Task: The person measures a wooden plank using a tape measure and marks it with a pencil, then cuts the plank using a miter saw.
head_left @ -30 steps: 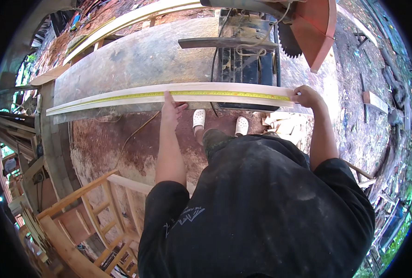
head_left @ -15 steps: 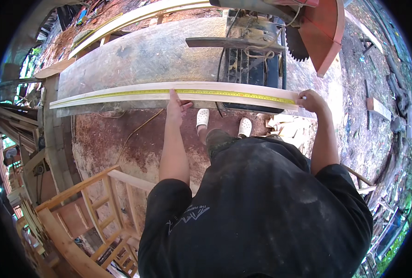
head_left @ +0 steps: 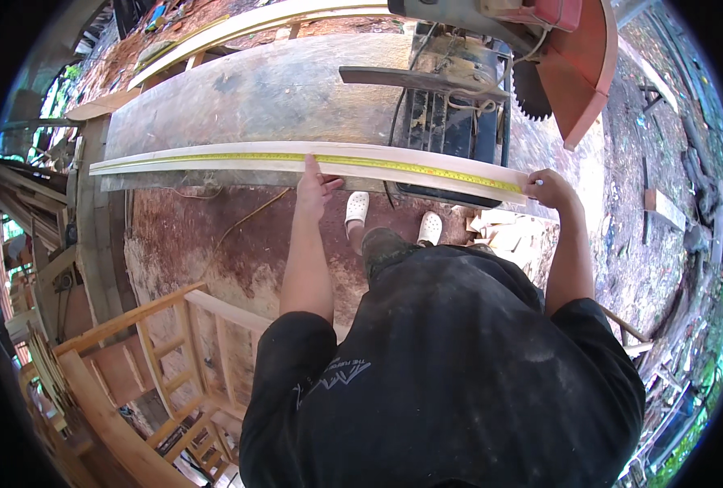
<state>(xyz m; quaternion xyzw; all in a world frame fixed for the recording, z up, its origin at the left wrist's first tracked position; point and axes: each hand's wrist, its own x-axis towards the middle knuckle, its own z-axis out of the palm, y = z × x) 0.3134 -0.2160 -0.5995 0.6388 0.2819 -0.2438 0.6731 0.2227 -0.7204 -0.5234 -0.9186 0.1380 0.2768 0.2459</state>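
A long pale wooden board (head_left: 239, 165) runs left to right across the near side of the workbench. Along its top lies a yellow tape measure (head_left: 394, 166), pulled out straight. My left hand (head_left: 316, 195) grips the board's near edge around mid-length, with one digit pressing on the tape and the other fingers below the edge. At the board's right end, my right hand (head_left: 551, 192) is closed by the end of the tape, its fingertips pinched there. A small white tip shows at those fingers; I cannot tell what it belongs to.
A circular saw blade (head_left: 529, 89) under an orange guard (head_left: 579, 77) hangs beyond the board, over a dark metal base. A grey wooden strip (head_left: 394, 77) lies across that base. The worn workbench (head_left: 280, 89) spreads behind. Wooden frames (head_left: 170, 358) stand at lower left.
The view has shifted slightly, so the saw and bench appear further right. The board's right end and my right hand sit a little lower in view. Both hands keep their holds.
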